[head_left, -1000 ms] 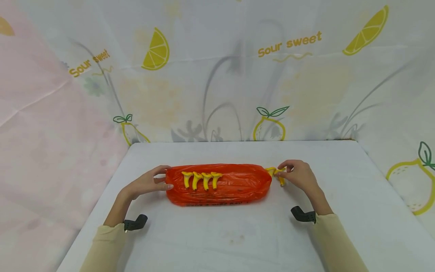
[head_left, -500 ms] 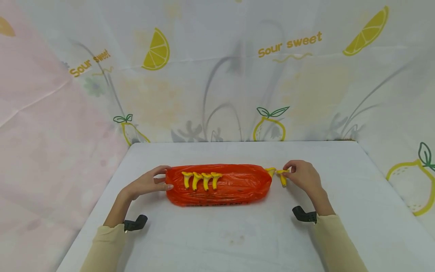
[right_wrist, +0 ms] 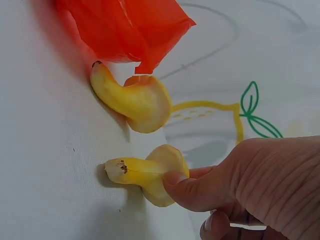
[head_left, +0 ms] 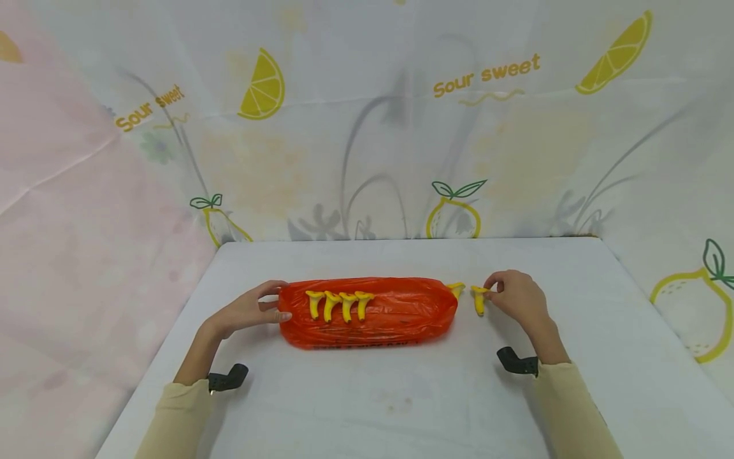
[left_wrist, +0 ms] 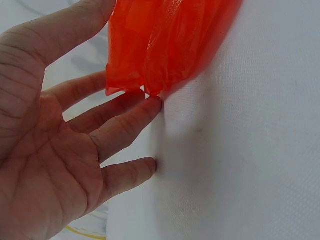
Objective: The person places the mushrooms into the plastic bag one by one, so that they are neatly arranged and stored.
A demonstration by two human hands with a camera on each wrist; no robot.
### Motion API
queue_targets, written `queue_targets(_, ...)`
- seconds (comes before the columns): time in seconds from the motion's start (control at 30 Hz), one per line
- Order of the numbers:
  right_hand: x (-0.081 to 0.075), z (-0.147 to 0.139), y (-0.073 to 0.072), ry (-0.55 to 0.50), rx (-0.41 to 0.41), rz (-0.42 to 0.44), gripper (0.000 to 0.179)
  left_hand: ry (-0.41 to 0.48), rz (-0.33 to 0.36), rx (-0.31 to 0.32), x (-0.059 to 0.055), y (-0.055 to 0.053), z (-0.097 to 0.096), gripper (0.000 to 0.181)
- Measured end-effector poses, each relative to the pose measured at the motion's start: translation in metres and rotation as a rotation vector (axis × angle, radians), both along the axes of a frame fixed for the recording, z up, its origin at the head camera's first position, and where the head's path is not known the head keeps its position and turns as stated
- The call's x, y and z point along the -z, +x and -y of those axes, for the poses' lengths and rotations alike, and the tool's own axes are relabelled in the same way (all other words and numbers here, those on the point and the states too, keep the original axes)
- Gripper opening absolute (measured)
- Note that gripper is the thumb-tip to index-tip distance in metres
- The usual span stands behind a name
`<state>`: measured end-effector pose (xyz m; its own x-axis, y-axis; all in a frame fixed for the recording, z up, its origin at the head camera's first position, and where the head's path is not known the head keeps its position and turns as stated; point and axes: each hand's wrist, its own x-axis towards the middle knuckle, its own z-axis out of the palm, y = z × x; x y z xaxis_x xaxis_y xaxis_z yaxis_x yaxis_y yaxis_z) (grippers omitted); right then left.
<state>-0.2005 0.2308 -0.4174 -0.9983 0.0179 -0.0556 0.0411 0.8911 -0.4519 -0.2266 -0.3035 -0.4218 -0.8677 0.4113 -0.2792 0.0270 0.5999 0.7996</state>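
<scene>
A red plastic bag (head_left: 407,309) lies lengthwise across the white table, with a row of several yellow chanterelle mushrooms (head_left: 347,306) on top. My left hand (head_left: 252,311) is at the bag's left end, thumb and fingertips touching its edge, the fingers spread and only slightly bent in the left wrist view. Beyond the right end, my right hand (head_left: 518,299) pinches the cap of a chanterelle mushroom (right_wrist: 132,170) between thumb and fingers; its stem points down to the table. Another chanterelle (right_wrist: 117,97) stands between that one and the bag, partly behind the bag's end in the head view.
The white table (head_left: 367,408) stretches toward me in front of the bag. Behind it hangs a pale cloth (head_left: 355,127) printed with lemons. A dark wrist camera (head_left: 229,376) sits on the left wrist, a similar camera (head_left: 516,362) on the right.
My right hand has shifted a little to the right with the pinched chanterelle, widening its gap from the chanterelle beside the bag. My left hand and the bag have stayed put.
</scene>
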Motion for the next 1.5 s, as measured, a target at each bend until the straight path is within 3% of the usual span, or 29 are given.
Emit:
queue_targets(0.4,-0.004,-0.007,0.006,-0.050,-0.021,-0.110,0.016,-0.006,0.003,0.001,0.002,0.000,0.000,0.081)
queue_targets(0.87,-0.018,-0.009,0.011,-0.240,-0.038,-0.191,0.017,0.009,0.007,0.002,0.000,0.000,0.000,0.080)
queue_targets(1.17,-0.027,-0.001,0.013,-0.332,-0.034,-0.191,0.019,0.001,0.005,-0.001,0.000,0.000,0.000,0.081)
queue_targets(1.5,-0.024,0.008,0.008,-0.447,-0.012,-0.173,0.023,0.000,-0.003,0.005,0.002,-0.001,0.001,0.081)
